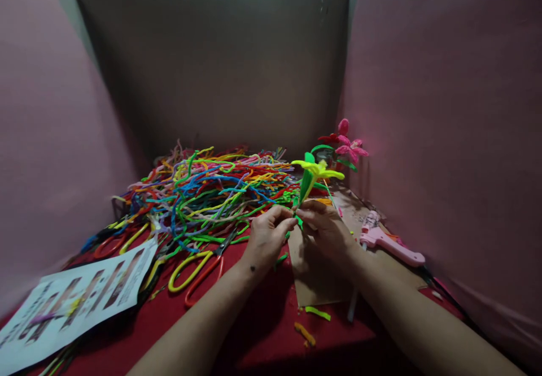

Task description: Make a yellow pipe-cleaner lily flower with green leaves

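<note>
Yellow petals and a green stem: the pipe-cleaner flower [313, 175] stands upright at centre, just right of the pile, its stem pinched low down between both hands. The left hand [267, 235] grips the stem base with fingertips closed on it, and the right hand [326, 230] meets it from the other side, fingers also clamped on the green stem. To do this well, I'd judge the grip should stay low and firm, so any twist runs tight along the stem and the petals up top are not crushed. Around them: a big tangle of coloured pipe cleaners [203, 189] far left, scissors [199, 266] with yellow and red handles near left of the hands, a printed sheet [80, 297] at the near left edge. A pink glue gun [389, 241] lies just right, pink flowers [347, 144] beyond it. Cut scraps [317, 313] litter the red table [262, 331] below the wrists, and the cardboard sheet [317, 285] sits right under the hands.
</note>
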Demonstrator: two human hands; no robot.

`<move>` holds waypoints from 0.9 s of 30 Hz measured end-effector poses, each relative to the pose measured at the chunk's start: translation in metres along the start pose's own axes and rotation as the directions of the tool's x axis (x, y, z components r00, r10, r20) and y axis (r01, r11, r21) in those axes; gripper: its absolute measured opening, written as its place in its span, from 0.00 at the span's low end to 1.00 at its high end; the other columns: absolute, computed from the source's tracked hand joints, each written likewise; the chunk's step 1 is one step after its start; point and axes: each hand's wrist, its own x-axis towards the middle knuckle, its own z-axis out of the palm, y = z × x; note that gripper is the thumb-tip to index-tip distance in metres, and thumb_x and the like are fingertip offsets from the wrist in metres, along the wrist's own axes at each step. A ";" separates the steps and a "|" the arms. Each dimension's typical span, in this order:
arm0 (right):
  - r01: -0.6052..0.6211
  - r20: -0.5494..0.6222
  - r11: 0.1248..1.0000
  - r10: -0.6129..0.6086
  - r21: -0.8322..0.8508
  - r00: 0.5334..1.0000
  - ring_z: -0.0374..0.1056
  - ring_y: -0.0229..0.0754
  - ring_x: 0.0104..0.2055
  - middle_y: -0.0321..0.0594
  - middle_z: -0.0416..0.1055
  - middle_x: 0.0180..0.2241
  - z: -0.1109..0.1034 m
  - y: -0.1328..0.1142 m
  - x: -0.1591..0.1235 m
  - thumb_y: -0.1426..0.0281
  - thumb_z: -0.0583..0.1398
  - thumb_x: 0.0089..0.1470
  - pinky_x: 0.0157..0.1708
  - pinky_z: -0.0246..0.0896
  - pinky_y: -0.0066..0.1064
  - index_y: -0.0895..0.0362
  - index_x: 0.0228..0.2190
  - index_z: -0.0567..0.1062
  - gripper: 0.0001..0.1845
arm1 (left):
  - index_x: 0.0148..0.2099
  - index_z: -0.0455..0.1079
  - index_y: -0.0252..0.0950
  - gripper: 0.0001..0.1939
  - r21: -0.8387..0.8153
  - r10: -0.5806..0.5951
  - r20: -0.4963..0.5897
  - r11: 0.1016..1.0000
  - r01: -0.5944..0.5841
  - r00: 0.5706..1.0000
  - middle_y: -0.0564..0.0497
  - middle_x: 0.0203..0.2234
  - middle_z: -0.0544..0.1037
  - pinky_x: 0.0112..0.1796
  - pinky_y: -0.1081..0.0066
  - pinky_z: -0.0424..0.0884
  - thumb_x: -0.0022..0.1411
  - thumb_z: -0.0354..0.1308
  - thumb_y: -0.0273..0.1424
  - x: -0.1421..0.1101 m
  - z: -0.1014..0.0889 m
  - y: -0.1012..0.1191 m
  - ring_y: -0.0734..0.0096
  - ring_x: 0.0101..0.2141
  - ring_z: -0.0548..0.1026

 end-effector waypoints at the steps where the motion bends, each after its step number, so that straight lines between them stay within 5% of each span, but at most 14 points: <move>1: -0.010 0.002 1.000 0.010 -0.024 1.000 0.42 0.28 0.16 0.26 0.55 0.14 0.000 -0.001 -0.001 0.70 0.65 0.37 0.17 0.33 0.26 0.58 0.23 0.72 0.08 | 0.28 0.68 0.34 0.05 -0.004 0.003 0.001 1.000 -0.003 1.000 0.55 0.22 0.70 0.30 0.75 0.62 0.53 0.56 0.31 0.000 0.000 0.001 0.75 0.26 0.66; 7: 0.000 0.110 0.997 0.009 -0.079 0.994 0.42 0.28 0.17 0.28 0.53 0.15 -0.002 -0.003 0.000 0.69 0.64 0.40 0.17 0.34 0.26 0.59 0.25 0.75 0.07 | 0.23 0.63 0.33 0.10 -0.256 -0.181 0.146 0.943 0.214 0.973 0.58 0.15 0.61 0.20 0.78 0.52 0.52 0.58 0.32 0.002 -0.007 0.009 0.82 0.17 0.56; 12: -0.045 0.176 0.998 0.052 -0.044 0.983 0.46 0.30 0.18 0.29 0.53 0.14 -0.005 -0.005 -0.001 0.70 0.63 0.40 0.18 0.40 0.26 0.58 0.25 0.77 0.06 | 0.28 0.63 0.33 0.11 -0.523 -0.243 0.477 0.693 0.495 0.845 0.59 0.16 0.61 0.18 0.80 0.44 0.50 0.61 0.35 0.002 -0.010 0.006 0.87 0.15 0.48; 15: -0.078 0.169 0.996 0.084 -0.042 0.982 0.48 0.31 0.18 0.29 0.53 0.14 -0.005 -0.003 0.001 0.70 0.64 0.38 0.19 0.42 0.26 0.58 0.23 0.76 0.05 | 0.29 0.63 0.33 0.12 -0.508 -0.238 0.549 0.666 0.546 0.801 0.60 0.16 0.59 0.17 0.80 0.43 0.51 0.60 0.36 0.002 -0.010 0.006 0.87 0.14 0.44; 17: -0.042 0.133 0.999 0.046 -0.029 0.990 0.47 0.31 0.18 0.29 0.52 0.15 -0.005 -0.001 0.002 0.70 0.64 0.38 0.19 0.41 0.26 0.58 0.21 0.74 0.04 | 0.27 0.63 0.33 0.13 -0.416 -0.245 0.457 0.791 0.449 0.855 0.58 0.16 0.60 0.17 0.79 0.45 0.53 0.58 0.38 0.001 -0.009 0.007 0.85 0.14 0.48; 20: 0.020 0.072 0.996 -0.014 -0.086 0.997 0.43 0.30 0.18 0.28 0.51 0.15 -0.004 0.000 0.001 0.68 0.63 0.40 0.19 0.38 0.27 0.57 0.19 0.71 0.07 | 0.27 0.67 0.34 0.09 -0.053 -0.064 0.122 0.996 0.071 0.990 0.54 0.19 0.66 0.24 0.76 0.55 0.54 0.57 0.35 -0.002 -0.005 0.005 0.78 0.20 0.60; 23: 0.049 0.070 0.967 -0.032 -0.249 0.997 0.43 0.31 0.18 0.28 0.50 0.15 0.000 -0.005 -0.003 0.66 0.63 0.42 0.19 0.37 0.28 0.57 0.18 0.70 0.10 | 0.28 0.68 0.36 0.06 0.259 0.166 -0.027 0.954 -0.153 0.986 0.53 0.22 0.70 0.31 0.74 0.58 0.55 0.54 0.31 -0.005 -0.003 0.002 0.75 0.25 0.64; 27: 0.126 0.101 0.925 -0.096 -0.358 0.990 0.57 0.35 0.25 0.33 0.65 0.23 0.004 -0.007 -0.006 0.66 0.64 0.41 0.25 0.48 0.27 0.56 0.24 0.75 0.07 | 0.24 0.66 0.36 0.08 0.235 0.096 -0.051 0.969 -0.082 0.994 0.57 0.17 0.64 0.26 0.76 0.56 0.55 0.52 0.30 -0.003 -0.006 0.005 0.76 0.22 0.60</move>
